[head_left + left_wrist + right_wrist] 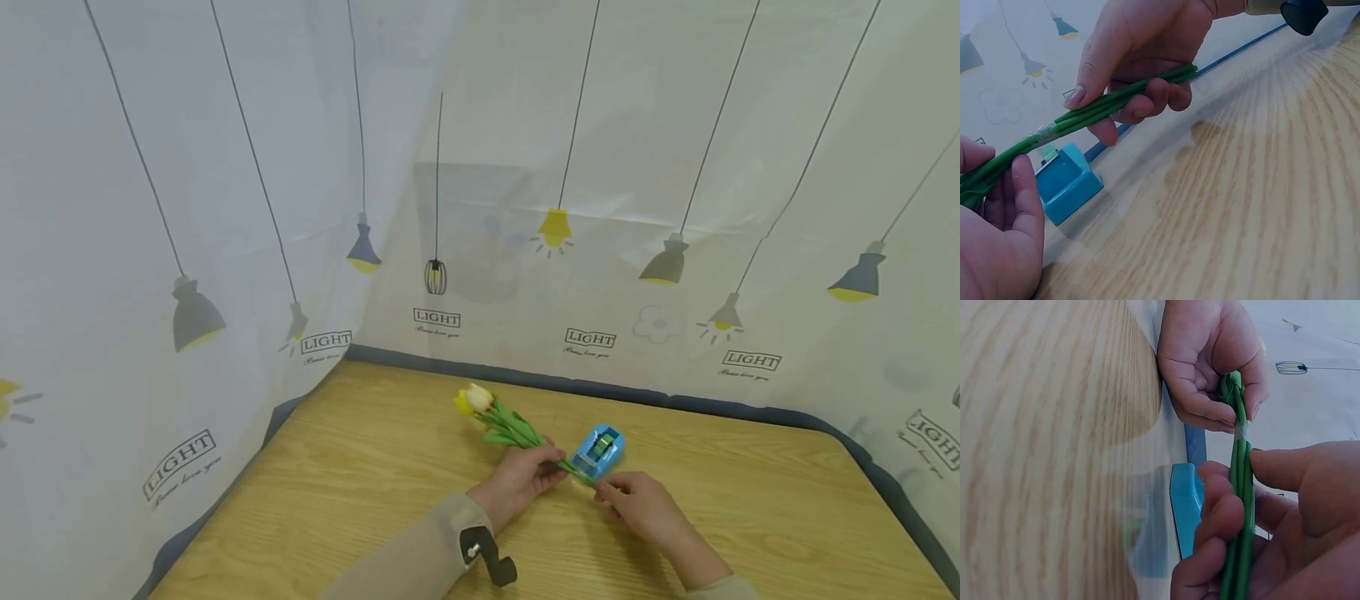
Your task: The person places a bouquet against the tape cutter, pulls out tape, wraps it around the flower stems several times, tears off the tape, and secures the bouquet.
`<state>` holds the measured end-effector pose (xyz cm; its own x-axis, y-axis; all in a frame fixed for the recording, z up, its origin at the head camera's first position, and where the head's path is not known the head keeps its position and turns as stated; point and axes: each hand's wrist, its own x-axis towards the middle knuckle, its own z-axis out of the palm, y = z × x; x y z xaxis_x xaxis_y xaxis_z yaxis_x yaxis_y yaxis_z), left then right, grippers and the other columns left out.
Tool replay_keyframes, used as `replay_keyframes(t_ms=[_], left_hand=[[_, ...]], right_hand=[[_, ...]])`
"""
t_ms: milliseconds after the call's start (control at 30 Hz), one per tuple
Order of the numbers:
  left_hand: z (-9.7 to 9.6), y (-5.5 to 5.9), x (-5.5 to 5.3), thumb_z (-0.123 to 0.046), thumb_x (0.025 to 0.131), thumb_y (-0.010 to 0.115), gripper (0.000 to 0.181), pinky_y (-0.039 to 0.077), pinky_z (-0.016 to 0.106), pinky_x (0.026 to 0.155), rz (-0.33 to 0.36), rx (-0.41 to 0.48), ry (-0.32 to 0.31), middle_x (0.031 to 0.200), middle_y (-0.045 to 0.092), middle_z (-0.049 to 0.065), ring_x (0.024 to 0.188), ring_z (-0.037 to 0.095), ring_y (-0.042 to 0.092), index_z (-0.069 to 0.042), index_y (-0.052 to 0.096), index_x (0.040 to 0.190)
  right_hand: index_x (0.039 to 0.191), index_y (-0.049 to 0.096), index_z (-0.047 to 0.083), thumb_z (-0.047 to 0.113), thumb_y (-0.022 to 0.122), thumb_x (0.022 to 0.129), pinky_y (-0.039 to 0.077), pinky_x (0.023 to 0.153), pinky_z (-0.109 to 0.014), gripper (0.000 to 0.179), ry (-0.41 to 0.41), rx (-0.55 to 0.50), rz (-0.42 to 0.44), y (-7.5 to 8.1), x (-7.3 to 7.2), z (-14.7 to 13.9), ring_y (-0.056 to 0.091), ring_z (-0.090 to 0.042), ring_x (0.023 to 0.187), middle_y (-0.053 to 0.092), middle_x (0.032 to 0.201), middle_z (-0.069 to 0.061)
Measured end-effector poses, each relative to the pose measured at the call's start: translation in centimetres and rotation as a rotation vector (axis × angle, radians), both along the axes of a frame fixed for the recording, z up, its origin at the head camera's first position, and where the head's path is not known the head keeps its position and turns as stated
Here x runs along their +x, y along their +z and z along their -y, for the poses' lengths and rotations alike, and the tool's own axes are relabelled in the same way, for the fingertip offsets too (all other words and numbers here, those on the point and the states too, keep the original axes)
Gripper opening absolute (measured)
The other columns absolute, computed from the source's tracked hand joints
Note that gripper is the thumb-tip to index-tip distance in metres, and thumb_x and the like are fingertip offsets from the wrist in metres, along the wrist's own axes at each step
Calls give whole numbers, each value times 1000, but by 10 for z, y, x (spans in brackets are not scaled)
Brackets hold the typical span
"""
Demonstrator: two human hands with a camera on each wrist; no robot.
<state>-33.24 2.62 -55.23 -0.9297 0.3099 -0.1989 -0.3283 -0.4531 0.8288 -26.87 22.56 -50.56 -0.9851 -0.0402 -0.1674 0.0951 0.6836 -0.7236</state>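
A small bunch of tulips, with a white bloom (478, 397) and a yellow bloom (462, 405), slants over the table. My left hand (525, 479) grips its green stems (1107, 106) below the leaves. Lower down, my right hand (641, 504) holds the same stems between thumb and fingers, near their cut ends. Between the hands, a band of clear tape (1041, 135) wraps the stems. Just behind them on the table stands a blue tape dispenser (611, 437) with a greenish roll in it; neither hand touches it.
The wood-grain table (360, 467) has a dark blue edge strip (525, 377) at the back. White curtains printed with lamps (555, 229) enclose it at the back and sides. A black wrist mount (487, 554) is strapped on the left sleeve.
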Motion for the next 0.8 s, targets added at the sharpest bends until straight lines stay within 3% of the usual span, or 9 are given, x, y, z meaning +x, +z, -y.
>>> replay_keyframes(t_ms=[367, 467, 633, 800], left_hand=[[1, 2, 2, -1, 91, 69, 21, 62, 29, 84, -23, -39, -23, 88, 72, 2, 84, 12, 70, -15, 59, 79], [1, 2, 2, -2, 92, 70, 18, 62, 29, 84, -19, -22, -14, 87, 71, 2, 84, 12, 70, -15, 60, 84], [0, -1, -1, -5, 93, 74, 19, 63, 28, 82, -2, -1, 18, 92, 74, 4, 84, 13, 71, -9, 61, 105], [-1, -2, -1, -9, 94, 78, 12, 64, 29, 85, -6, -23, 28, 102, 76, 11, 86, 14, 72, -7, 67, 99]], right_hand=[[100, 76, -1, 21, 49, 113, 53, 58, -26, 38, 7, -96, 31, 0, 5, 4, 61, -15, 67, 66, 75, -5], [96, 76, 2, 22, 50, 112, 46, 52, -25, 37, 9, -84, 24, -1, 5, 4, 56, -14, 59, 63, 69, -4], [95, 77, 8, 23, 52, 112, 33, 49, -24, 34, 10, -44, 9, -1, 3, 5, 42, -14, 55, 59, 66, -3], [97, 75, 10, 24, 54, 111, 34, 51, -26, 28, 12, -12, -17, -1, 2, 5, 44, -16, 60, 60, 72, -4]])
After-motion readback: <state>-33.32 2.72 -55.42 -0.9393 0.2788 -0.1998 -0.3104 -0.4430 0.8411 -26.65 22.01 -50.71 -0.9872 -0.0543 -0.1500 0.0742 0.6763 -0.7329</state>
